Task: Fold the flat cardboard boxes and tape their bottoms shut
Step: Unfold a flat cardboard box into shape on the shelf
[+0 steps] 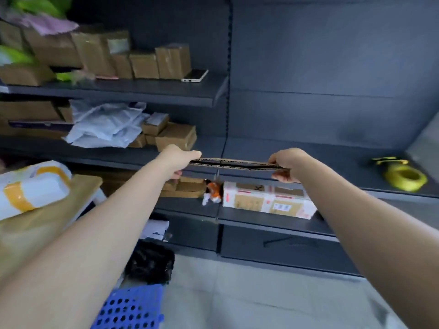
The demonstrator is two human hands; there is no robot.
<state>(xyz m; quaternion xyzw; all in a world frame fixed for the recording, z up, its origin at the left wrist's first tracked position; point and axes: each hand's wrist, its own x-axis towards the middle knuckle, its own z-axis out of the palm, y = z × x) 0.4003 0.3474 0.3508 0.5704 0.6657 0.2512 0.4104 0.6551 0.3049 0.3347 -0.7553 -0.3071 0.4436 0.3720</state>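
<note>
A flat cardboard box (234, 163) is held edge-on in the air in front of dark shelving, so only its thin corrugated edge shows, slightly parted in the middle. My left hand (179, 160) pinches its left end, thumb on top and fingers underneath. My right hand (288, 166) grips its right end the same way. Both arms are stretched forward. A yellow tape roll (405, 178) lies on the shelf to the far right, beside a yellow and black object.
Dark shelves (133, 91) on the left hold several taped brown boxes, a phone (195, 75) and crumpled white bags. A white-taped carton (268, 200) sits on a lower shelf. White parcels (33, 186) lie at left; a blue perforated crate (130, 307) and black bag (149, 262) are on the floor.
</note>
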